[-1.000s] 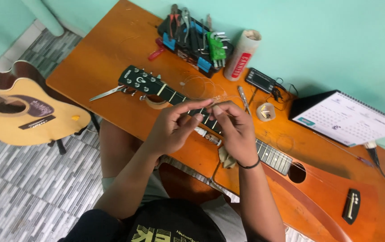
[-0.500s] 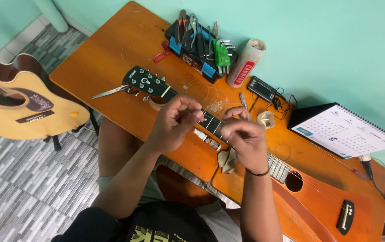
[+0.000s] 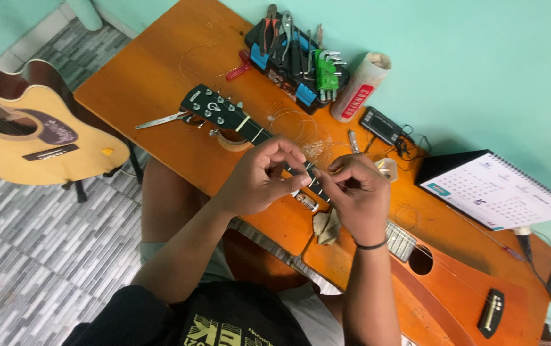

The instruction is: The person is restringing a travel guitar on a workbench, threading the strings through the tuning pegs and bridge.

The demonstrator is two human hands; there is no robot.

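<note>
Above the hands, a black tool rack (image 3: 288,70) holds pliers and green hex keys; a white tube (image 3: 360,86) stands beside it. Both the left hand (image 3: 264,176) and right hand (image 3: 355,195) pinch narrowly over the guitar neck (image 3: 256,133), seemingly on a thin string. Scissors (image 3: 160,119) lie left; a calendar (image 3: 500,192) right.

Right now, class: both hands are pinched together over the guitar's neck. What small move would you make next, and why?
Probably draw the right hand a little away from the left hand to pull the thin string taut. Both hands pinch close together just above the guitar neck, and loose coils of wire lie on the table beside it. The string itself is too fine to see clearly.
</note>
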